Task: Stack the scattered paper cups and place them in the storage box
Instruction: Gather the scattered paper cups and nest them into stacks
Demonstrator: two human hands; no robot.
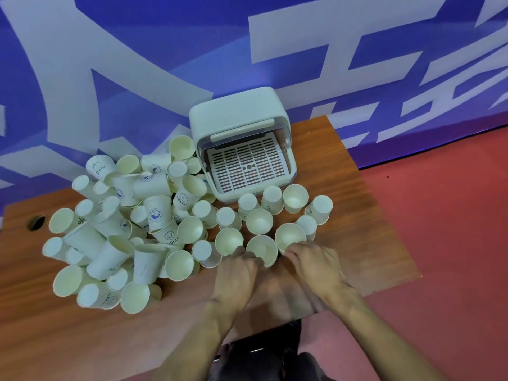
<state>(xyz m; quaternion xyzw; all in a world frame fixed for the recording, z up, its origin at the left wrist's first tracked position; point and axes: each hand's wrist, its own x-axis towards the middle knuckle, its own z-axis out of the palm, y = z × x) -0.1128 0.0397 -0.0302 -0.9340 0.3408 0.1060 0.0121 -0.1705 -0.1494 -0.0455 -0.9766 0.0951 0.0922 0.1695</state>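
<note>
Several pale paper cups lie scattered over the brown table (pixel 365 221), heaped in a pile (pixel 132 218) on the left, some upright and some tipped over. The white storage box (pixel 236 114) stands at the table's back edge with its clear lid raised, showing a slotted tray (pixel 247 166) with nothing on it. My left hand (pixel 236 273) curls its fingers around an upright cup (pixel 262 248) near the front edge. My right hand (pixel 313 262) pinches the near rim of a neighbouring upright cup (pixel 290 234). Another upright cup (pixel 228 240) stands just left of my left hand.
More upright and inverted cups (pixel 295 198) stand between my hands and the box. A round cable hole (pixel 36 222) sits at the table's far left. A blue and white wall (pixel 302 50) rises behind, with red floor (pixel 439 215) to the right. Something dark (pixel 261 350) lies below the table's front edge.
</note>
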